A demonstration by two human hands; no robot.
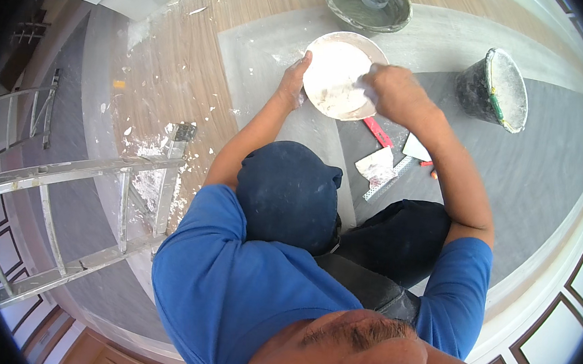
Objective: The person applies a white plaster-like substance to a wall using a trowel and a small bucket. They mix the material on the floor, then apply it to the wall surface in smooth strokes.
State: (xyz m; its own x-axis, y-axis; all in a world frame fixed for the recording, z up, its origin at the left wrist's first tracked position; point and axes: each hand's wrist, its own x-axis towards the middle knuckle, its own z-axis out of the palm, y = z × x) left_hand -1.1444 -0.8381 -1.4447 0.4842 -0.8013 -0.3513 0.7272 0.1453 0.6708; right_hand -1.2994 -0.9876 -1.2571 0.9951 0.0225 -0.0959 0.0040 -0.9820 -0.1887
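A round bowl of white paste is held out in front of me, its left rim gripped by my left hand. My right hand, slightly blurred, is closed over the bowl's right side; what its fingers hold is hidden. Below the bowl lie a red bar, a white stained scrap, a perforated metal strip and a white flat piece.
A grey basin with a clear container in it stands beyond the bowl. A black bucket smeared white is on the right. An aluminium ladder lies at my left near white flakes. Protective sheeting covers part of the wood-look floor.
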